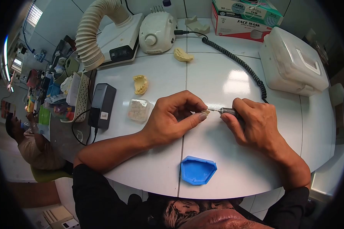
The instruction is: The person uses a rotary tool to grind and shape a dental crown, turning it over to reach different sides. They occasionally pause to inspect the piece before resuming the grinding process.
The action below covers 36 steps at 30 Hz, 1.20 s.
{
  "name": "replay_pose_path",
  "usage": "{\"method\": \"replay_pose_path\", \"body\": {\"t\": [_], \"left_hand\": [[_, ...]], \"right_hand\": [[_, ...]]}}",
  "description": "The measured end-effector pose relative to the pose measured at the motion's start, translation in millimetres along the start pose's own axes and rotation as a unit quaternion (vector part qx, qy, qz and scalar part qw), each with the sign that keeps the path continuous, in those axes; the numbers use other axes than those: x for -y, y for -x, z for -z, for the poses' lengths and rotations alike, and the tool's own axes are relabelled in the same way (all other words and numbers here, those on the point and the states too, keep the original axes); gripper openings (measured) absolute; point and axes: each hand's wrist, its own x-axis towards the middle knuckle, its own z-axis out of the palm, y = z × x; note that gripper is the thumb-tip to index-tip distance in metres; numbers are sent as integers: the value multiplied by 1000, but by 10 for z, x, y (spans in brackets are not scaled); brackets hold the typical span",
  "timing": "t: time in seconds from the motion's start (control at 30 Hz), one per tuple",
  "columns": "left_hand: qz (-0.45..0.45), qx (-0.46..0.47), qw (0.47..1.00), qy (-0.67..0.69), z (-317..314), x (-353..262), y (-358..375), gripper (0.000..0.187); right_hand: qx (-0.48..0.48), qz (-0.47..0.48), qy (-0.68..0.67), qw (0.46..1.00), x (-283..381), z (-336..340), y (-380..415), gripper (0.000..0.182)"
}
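Note:
My left hand (177, 114) pinches a small pale piece (205, 112) between thumb and fingers over the middle of the white table. My right hand (254, 120) is closed round a grey rotary handpiece (229, 111), whose thin bit points left and reaches the small piece; whether they touch is too small to tell. A clear box (138, 110) of pale pieces lies left of my left hand, with a yellowish dental cast (140, 84) behind it. Nearer to me, below both hands, sits a blue tray (198, 170).
Behind are another cast (183, 55), a white control unit (157, 33), a hose (90, 36) and mask boxes (240, 23). A coiled cable (237, 59) runs down towards my right hand. A white case (294, 63) stands right, a dark power box (102, 105) left. Another person (36, 147) sits far left.

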Motion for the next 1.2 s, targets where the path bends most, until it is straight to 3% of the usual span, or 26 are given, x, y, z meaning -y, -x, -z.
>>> {"method": "replay_pose_path", "body": {"t": [0.07,0.17,0.67,0.87,1.2], "left_hand": [[-21,-23,999,11,-44,26,-12,18],[-25,22,999,-9,15,76,-12,21],[47,5,999,4,1,-72,18,27],[-2,10,1000,-19,-8,15,8,30],[30,30,998,-45,16,-32,3,28]], "right_hand": [[-4,0,-5,1000,-1,1,3,43],[-4,-1,0,1000,-15,-4,8,43],[19,3,12,1000,7,22,-10,43],[35,-2,17,999,24,41,-10,44],[35,2,23,999,28,32,-12,45]]}}
